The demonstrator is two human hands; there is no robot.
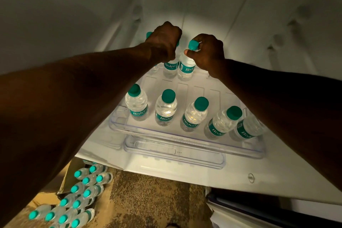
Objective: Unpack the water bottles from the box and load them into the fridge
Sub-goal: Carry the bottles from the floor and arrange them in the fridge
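Both arms reach deep into the open fridge. My left hand (163, 41) grips the top of a small clear water bottle (170, 68) with a teal label, standing at the back of the clear shelf (185, 139). My right hand (208, 52) pinches the neck of a second bottle (187, 67) with a teal cap, right beside the first. A third teal cap (148, 34) peeks out behind my left hand. Several more upright bottles (166, 110) stand in a row along the shelf's front. The cardboard box (63, 179) lies on the floor at lower left with several bottles (87, 190) on their sides.
Below the shelf is a crisper cover with a moisture control slider (155, 148). The fridge's white side walls (277, 24) have moulded shelf ribs. A speckled brown floor (148, 200) lies below, and the fridge door's edge (259, 207) is at lower right.
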